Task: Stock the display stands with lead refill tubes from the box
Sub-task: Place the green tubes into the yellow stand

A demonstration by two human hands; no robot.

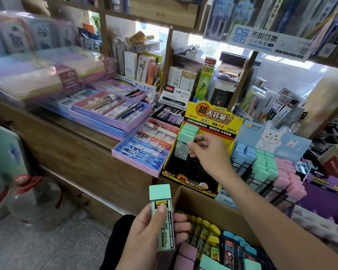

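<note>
We see right hand (209, 151) up at yellow stand (209, 117), fingers pinching mint tube (182, 151). Long axis near upright, foot at black slot grid; seated or not, we can't tell. Mint row (189, 129) stands just behind it. Left hand (144, 236) low, wrapped round second tube (161, 217), cap up, beside cardboard box (199, 203). Box holds yellow, blue, mint, pink tubes. Rabbit stand (271, 137) at right: blue, mint, pink rows. Right hand nearer; straight push down, we reckon.

24PCS display stand (195, 166) on counter (76, 133) | rabbit display stand (271, 137) at its 3 o'clock | pen tray (135, 162) at its 9 o'clock | cardboard box (199, 205) holding lead refill tubes (205, 232) at its 6 o'clock
</note>
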